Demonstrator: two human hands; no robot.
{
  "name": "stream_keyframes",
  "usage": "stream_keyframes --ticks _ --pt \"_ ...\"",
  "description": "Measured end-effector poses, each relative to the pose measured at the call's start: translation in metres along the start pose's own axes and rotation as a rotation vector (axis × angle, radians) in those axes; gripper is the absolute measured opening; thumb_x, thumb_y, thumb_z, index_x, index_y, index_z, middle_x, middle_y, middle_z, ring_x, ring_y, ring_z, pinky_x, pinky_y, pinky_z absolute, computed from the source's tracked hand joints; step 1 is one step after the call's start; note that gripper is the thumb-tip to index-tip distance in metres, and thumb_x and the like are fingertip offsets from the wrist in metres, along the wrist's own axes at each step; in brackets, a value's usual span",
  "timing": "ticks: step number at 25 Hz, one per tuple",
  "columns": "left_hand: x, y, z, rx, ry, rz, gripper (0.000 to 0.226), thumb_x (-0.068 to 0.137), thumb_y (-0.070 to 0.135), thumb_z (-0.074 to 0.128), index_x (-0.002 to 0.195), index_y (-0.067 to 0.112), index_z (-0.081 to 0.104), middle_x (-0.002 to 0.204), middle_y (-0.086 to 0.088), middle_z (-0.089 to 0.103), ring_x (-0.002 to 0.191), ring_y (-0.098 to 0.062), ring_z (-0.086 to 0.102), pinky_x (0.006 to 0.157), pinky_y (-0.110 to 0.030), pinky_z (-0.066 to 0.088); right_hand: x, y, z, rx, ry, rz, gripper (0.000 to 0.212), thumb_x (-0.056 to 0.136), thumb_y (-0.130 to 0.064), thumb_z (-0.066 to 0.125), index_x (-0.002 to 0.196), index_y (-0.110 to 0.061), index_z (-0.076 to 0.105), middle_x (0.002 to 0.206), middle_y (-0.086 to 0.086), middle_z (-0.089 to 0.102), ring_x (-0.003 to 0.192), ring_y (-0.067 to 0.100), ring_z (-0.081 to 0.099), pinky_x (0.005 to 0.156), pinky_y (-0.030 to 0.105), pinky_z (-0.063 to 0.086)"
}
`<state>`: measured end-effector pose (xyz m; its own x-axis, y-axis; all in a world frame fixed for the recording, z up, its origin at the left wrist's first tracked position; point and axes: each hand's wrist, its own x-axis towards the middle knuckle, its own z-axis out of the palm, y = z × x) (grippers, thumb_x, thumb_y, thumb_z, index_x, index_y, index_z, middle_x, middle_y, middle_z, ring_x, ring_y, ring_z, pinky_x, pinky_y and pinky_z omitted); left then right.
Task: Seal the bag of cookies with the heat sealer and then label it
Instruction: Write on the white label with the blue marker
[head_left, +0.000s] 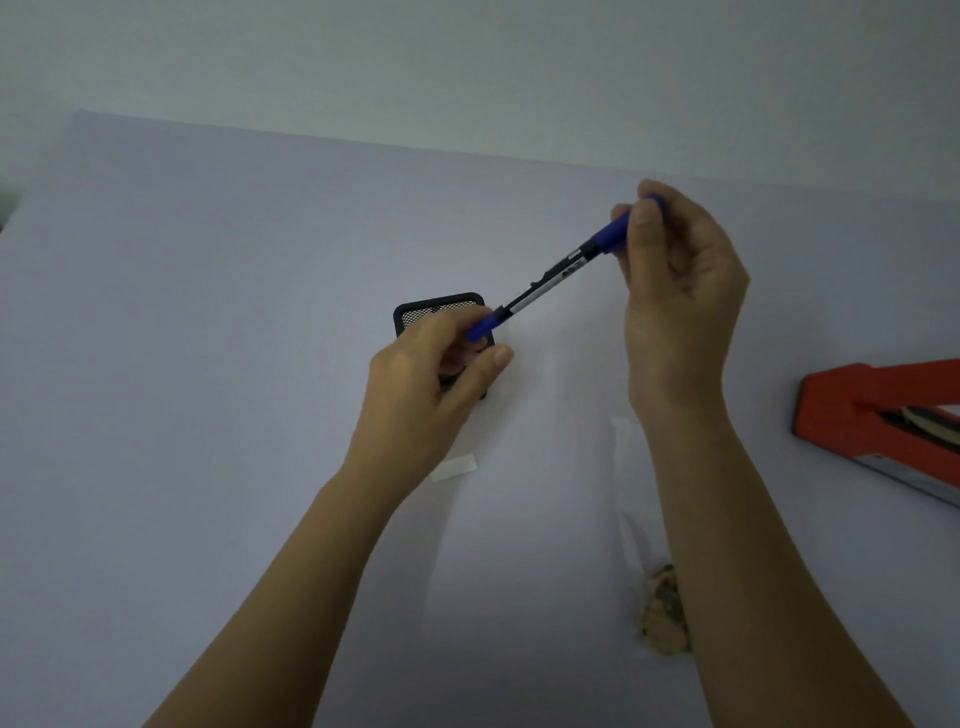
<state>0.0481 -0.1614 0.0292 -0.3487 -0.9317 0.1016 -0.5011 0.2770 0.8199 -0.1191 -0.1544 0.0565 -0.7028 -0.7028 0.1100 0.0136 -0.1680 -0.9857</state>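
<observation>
Both hands hold a blue and black marker (550, 278) in the air above the table. My left hand (441, 364) pinches its lower blue end. My right hand (675, 291) grips the upper blue end, fingers curled round it. A clear bag (626, 499) lies on the table below my right forearm, with cookies (662, 613) at its near end, partly hidden by the arm. A small white label (457, 466) lies flat under my left wrist. The red heat sealer (883, 415) sits at the right edge, cut off by the frame.
A black mesh pen holder (441, 312) stands behind my left hand, partly covered by it. The pale lilac table (208, 364) runs back to a grey wall.
</observation>
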Motion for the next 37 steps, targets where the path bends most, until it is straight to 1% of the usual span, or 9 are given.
stream_keyframes --ticks 4,9,16,20,24,26,30,33,37 --pt "-0.005 0.005 0.007 0.010 0.075 0.099 0.024 0.089 0.030 0.057 0.099 0.012 0.069 0.075 0.017 0.058 0.070 0.004 0.054 0.063 -0.003 0.039 -0.014 0.002 -0.002 0.029 0.041 0.123 0.017 0.095 -0.025 0.051 0.107 -0.012 0.054 0.086 -0.002 0.064 0.074 0.000 0.064 0.068 0.019 0.052" --pt "-0.013 0.008 0.023 0.142 -0.111 0.229 0.040 0.093 0.037 0.041 0.090 0.007 0.066 0.069 0.004 0.060 0.067 -0.010 0.049 0.059 -0.017 0.042 -0.034 0.018 0.003 -0.102 0.063 0.326 0.035 0.097 -0.031 0.044 0.064 -0.018 0.045 0.049 -0.009 0.045 0.040 0.001 0.043 0.043 0.016 0.040" --pt "-0.024 0.018 0.022 -0.179 -0.307 -0.178 0.034 0.094 0.035 0.042 0.068 0.021 0.060 0.054 0.009 0.059 0.052 -0.005 0.056 0.055 -0.015 0.047 -0.035 0.030 0.002 -0.118 0.088 0.424 0.041 0.096 -0.031 0.044 0.058 -0.016 0.042 0.040 -0.011 0.044 0.037 0.000 0.043 0.041 0.014 0.042" --pt "-0.047 -0.004 0.003 -0.626 -0.366 -0.589 0.035 0.087 0.038 0.047 0.072 0.012 0.065 0.055 0.003 0.058 0.050 -0.009 0.048 0.054 -0.017 0.044 -0.013 0.029 -0.020 0.099 0.320 0.475 0.040 0.098 -0.031 0.042 0.061 -0.016 0.041 0.037 -0.012 0.046 0.035 0.002 0.043 0.045 0.021 0.038" --pt "-0.082 -0.050 -0.016 -0.227 -0.283 -0.584 0.022 0.093 0.024 0.049 0.106 0.034 0.065 0.077 0.006 0.067 0.068 -0.004 0.060 0.071 -0.013 0.046 -0.016 0.031 -0.035 0.010 0.078 0.340 0.035 0.093 -0.031 0.054 0.062 -0.018 0.043 0.048 -0.010 0.053 0.042 0.003 0.048 0.046 0.017 0.043" --pt "-0.086 -0.068 -0.022 0.053 -0.191 -0.506 0.029 0.094 0.020 0.049 0.121 0.030 0.055 0.081 0.004 0.065 0.071 -0.005 0.060 0.065 -0.009 0.044 -0.038 0.043 -0.034 -0.007 -0.069 0.357 0.033 0.088 -0.021 0.061 0.060 -0.019 0.043 0.051 -0.010 0.055 0.046 0.002 0.053 0.050 0.015 0.047" --pt "-0.079 -0.095 -0.034 0.414 -0.053 -0.367 0.007 0.087 0.012 0.060 0.091 0.010 0.055 0.064 -0.004 0.059 0.056 -0.021 0.054 0.054 -0.028 0.045 -0.077 0.067 -0.038 -0.030 -0.238 0.453 0.027 0.089 -0.021 0.054 0.065 -0.017 0.043 0.051 -0.010 0.055 0.049 0.002 0.053 0.055 0.016 0.049" --pt "-0.074 -0.116 -0.036 0.486 -0.087 -0.315 0.007 0.083 0.008 0.064 0.084 0.007 0.058 0.066 -0.003 0.058 0.055 -0.023 0.053 0.055 -0.035 0.047 -0.101 0.078 -0.035 -0.097 -0.252 0.486 0.024 0.087 -0.031 0.049 0.074 -0.011 0.051 0.066 -0.009 0.066 0.061 0.006 0.064 0.062 0.019 0.055" --pt "-0.076 -0.109 -0.034 0.427 0.013 -0.436 0.044 0.081 0.027 0.070 0.117 0.010 0.050 0.092 0.001 0.052 0.074 -0.019 0.052 0.067 -0.034 0.046 -0.113 0.082 -0.034 -0.107 -0.231 0.512 0.022 0.079 -0.029 0.057 0.074 -0.008 0.051 0.067 -0.005 0.069 0.060 0.007 0.067 0.058 0.016 0.054"
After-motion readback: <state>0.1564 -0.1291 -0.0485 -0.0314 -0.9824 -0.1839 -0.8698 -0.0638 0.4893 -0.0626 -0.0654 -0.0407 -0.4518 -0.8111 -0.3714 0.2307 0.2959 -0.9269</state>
